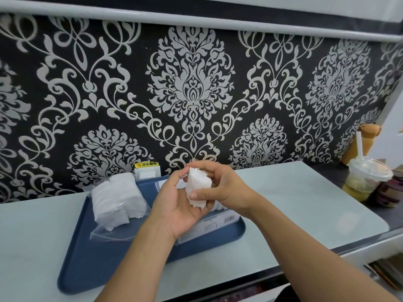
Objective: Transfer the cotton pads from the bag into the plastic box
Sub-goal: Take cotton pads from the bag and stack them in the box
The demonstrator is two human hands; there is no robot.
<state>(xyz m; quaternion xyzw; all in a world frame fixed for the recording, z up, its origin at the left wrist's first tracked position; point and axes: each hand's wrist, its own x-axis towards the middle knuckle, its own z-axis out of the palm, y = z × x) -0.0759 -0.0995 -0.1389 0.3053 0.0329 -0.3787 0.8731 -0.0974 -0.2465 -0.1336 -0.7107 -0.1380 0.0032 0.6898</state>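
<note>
Both hands meet at the centre of the view, above a dark blue rectangular plastic tray on a pale grey-white counter. The right hand clamps a fanned stack of white cotton pads, thumb across the front, other fingers wrapped behind. The left hand lies palm up beneath it, its fingers loosely curled against the stack's lower edge and its thumb touching the top.

At nine o'clock from the hands, the clear plastic bag lies on the tray, still bulging with white pads. The clear plastic box sits directly under the hands, mostly hidden; only its lower right edge with a barcode label shows, so I cannot tell how full it is.

The step in hand looks like squaring up one batch before placing it. Next, the pads probably need to be pressed flush and lowered into the box straight below without letting them splay. Much of the bag remains, so the task seems well short of done.

Behind the counter stands a black wall with silver damask pattern, with a white socket under a yellow warning label at eleven o'clock. At three o'clock a lidded plastic cup with a straw holds a yellowish drink.
</note>
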